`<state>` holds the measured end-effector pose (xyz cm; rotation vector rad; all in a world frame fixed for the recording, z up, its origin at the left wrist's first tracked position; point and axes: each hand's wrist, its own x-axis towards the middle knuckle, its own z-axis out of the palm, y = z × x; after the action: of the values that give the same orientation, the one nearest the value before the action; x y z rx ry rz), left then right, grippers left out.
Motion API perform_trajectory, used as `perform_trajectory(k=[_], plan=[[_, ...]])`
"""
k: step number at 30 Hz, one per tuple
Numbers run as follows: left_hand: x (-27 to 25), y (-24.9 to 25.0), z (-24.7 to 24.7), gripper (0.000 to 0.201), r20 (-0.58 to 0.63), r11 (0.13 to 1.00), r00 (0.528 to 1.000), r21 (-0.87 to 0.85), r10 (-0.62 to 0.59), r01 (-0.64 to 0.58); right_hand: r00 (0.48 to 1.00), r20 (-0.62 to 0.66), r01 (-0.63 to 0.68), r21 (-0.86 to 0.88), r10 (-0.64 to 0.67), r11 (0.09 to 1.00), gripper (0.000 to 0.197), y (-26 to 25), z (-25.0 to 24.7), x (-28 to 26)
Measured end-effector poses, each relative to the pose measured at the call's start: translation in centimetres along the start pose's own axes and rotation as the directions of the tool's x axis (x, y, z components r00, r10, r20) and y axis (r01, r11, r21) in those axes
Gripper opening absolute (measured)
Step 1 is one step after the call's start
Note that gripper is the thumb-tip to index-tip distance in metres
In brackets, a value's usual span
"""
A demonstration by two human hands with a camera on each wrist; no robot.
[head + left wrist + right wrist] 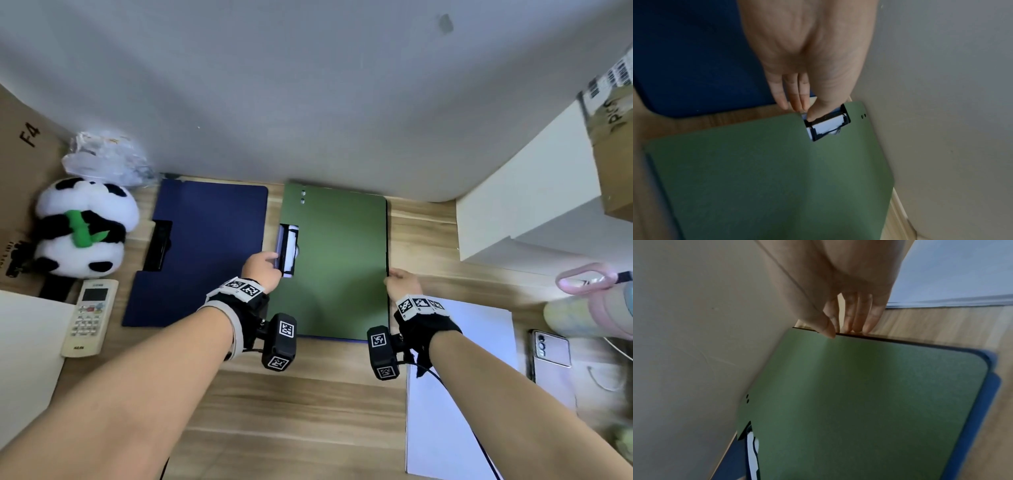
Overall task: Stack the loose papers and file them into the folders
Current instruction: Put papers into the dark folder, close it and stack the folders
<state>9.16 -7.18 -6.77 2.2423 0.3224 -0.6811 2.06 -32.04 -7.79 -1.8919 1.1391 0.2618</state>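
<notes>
The green folder [337, 260] lies shut on the desk [301, 404], right of the blue folder [202, 250]. My left hand [262, 269] presses its thumb on the black clip [287, 251] at the folder's left edge. My right hand [404, 282] pinches its right edge. Loose papers [455, 394] lie near right.

The head view looks steeply down from above both forearms onto the wooden desk [308, 404]. Each wrist view looks close along its palm toward the fingertips: the left fingers [795, 97] at the black metal clip [828, 125], the right fingers [857, 318] at the flat green plastic folder [859, 402] edge. All three share that folder.
</notes>
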Motion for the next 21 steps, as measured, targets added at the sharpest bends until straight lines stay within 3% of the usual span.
perform_trajectory(k=[3,6,10,14,21], plan=[[-0.3,-0.9,-0.8,0.043,-0.035,1.000,0.999,-0.008,0.000,0.000,0.996,-0.081,0.023,0.002,-0.022,1.000,0.041,-0.5,-0.3,-0.8],[-0.7,-2.6,-2.0,0.039,-0.095,1.000,0.995,-0.009,-0.026,0.025,0.985,-0.104,0.146,0.093,-0.137,0.985,0.034,-1.4,1.0,-1.5],[-1.0,-5.8,-4.5,0.038,-0.160,0.996,0.984,0.013,-0.082,0.085,0.978,0.110,0.147,0.221,-0.175,0.964,0.033,-3.8,4.8,-4.5],[-1.3,-8.7,-7.6,0.040,-0.218,0.981,0.964,0.080,-0.154,0.174,0.926,0.340,0.082,0.244,-0.164,0.966,0.029,-6.3,9.5,-8.1],[-1.1,-12.3,-11.8,0.048,-0.245,0.955,0.940,0.118,-0.238,0.273,0.865,0.491,0.029,0.161,-0.105,0.987,0.039,-8.9,16.8,-11.9]])
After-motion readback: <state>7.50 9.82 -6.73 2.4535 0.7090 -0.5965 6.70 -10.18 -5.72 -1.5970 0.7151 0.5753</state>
